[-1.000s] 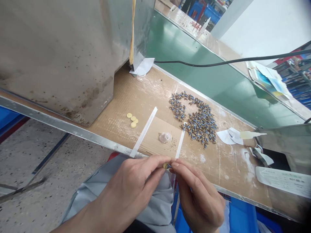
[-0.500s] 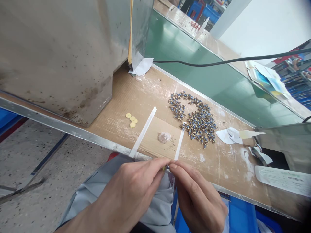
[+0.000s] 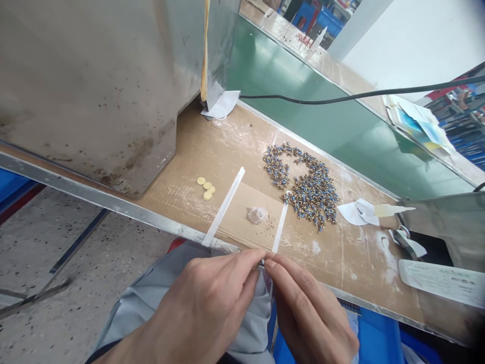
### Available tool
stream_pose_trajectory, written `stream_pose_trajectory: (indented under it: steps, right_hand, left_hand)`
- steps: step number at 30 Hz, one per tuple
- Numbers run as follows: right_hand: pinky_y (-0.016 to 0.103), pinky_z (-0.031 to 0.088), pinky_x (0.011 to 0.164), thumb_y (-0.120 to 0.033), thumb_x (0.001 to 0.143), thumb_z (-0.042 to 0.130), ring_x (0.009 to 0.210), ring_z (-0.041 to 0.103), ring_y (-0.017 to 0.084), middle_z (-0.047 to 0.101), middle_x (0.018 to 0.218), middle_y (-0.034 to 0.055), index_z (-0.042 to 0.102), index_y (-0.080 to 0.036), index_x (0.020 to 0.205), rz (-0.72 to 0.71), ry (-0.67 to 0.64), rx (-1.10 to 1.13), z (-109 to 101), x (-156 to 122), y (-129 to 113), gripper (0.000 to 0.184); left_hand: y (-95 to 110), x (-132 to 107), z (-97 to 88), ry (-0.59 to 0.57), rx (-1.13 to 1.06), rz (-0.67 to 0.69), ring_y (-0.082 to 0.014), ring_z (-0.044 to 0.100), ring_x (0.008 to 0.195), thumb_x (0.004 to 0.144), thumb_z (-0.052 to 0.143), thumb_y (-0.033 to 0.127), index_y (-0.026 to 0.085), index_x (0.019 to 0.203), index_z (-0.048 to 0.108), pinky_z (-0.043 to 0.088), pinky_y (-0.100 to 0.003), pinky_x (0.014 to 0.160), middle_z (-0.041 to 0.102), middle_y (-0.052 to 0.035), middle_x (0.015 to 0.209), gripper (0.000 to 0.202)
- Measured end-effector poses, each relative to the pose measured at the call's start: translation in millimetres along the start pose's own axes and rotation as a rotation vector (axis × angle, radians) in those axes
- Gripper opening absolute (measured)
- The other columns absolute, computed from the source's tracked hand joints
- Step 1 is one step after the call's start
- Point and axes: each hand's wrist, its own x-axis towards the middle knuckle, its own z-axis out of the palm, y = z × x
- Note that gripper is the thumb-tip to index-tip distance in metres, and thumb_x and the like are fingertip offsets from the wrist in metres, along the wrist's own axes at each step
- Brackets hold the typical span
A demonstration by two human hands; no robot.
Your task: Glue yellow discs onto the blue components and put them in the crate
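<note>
My left hand (image 3: 206, 298) and my right hand (image 3: 308, 308) meet at the table's front edge, above my lap. Thumbs and forefingers are pinched together, tip to tip. Between them a tiny dark, shiny piece (image 3: 261, 262) just shows; the fingers hide most of it, so its kind cannot be told. Just beyond the fingertips, a small clear plastic dish (image 3: 257, 215) sits on a cardboard patch, with tiny specks (image 3: 270, 224) scattered beside it. Farther back lies a heap of small blue and brass-coloured metal parts (image 3: 312, 194).
Several round yellow discs (image 3: 207, 186) lie left of a white tape strip (image 3: 224, 207). A large stained metal box (image 3: 87, 101) takes up the left. Crumpled white paper (image 3: 358, 211), a pointed-tip bottle (image 3: 392, 209) and a white labelled strip (image 3: 441, 283) lie right. A black cable (image 3: 303, 101) crosses behind.
Both hands stay together at nearly the same spot. The fingertips have shifted slightly, and the yellowish bit seen between them before is now covered. Things on the table have not moved.
</note>
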Motion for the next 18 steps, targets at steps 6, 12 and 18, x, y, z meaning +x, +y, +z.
stream_pose_trajectory:
  steps: [6,12,18]
  right_hand:
    - [0.03,0.077,0.101,-0.006,0.109,0.07,0.111,0.092,0.028,0.088,0.136,0.0094,0.082,-0.024,0.15,0.016,-0.015,-0.011,-1,0,-4,0.047]
    - [0.03,0.075,0.105,-0.001,0.108,0.067,0.113,0.092,0.028,0.088,0.136,0.0079,0.083,-0.025,0.149,0.092,0.011,-0.08,4,-9,-14,0.05]
    - [0.029,0.078,0.095,-0.005,0.107,0.07,0.105,0.093,0.029,0.09,0.132,0.0063,0.08,-0.03,0.154,0.111,0.016,-0.095,5,-11,-18,0.054]
  left_hand:
    - [2,2,2.4,0.045,0.02,0.05,-0.019,0.091,0.081,0.117,0.057,0.006,0.017,0.142,0.066,0.068,-0.027,0.072,0.091,-0.0028,0.102,0.028]
    - [4,3,7.1,0.071,0.014,0.024,-0.0165,0.09,0.081,0.116,0.055,0.005,0.02,0.132,0.068,0.066,-0.027,0.075,0.09,0.001,0.1,0.025]
    - [9,5,4.1,0.09,0.019,-0.031,-0.0149,0.09,0.081,0.114,0.056,0.003,0.022,0.126,0.07,0.066,-0.025,0.077,0.09,0.0042,0.1,0.027]
